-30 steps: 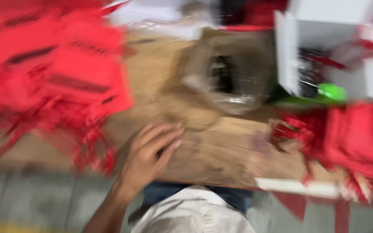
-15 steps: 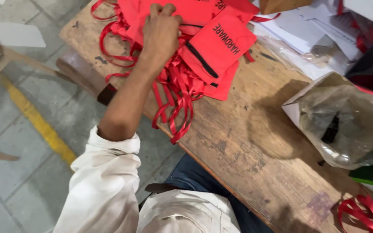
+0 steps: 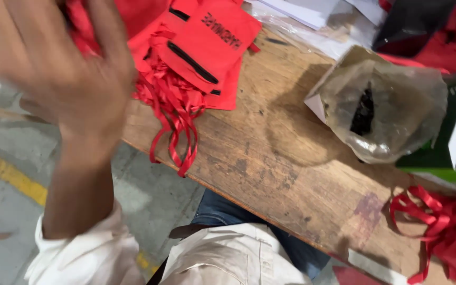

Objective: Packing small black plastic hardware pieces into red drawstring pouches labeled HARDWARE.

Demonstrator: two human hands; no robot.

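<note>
Right at the table's (image 3: 291, 158) left edge, red drawstring bags (image 3: 196, 47) piled, cords dangling over. Blurred left hand (image 3: 64, 68) raised just above them, fingers apart, grip unclear. Right hand out of view. Farther right, clear plastic bag (image 3: 386, 111), green-and-white box (image 3: 449, 158), more red cords (image 3: 439, 221).

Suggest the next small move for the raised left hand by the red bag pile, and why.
Probably lower the left hand onto the top red bag of the pile. The hand is blurred, raised near the camera, and whether it holds anything is unclear; the wooden table beside the pile is bare.
</note>
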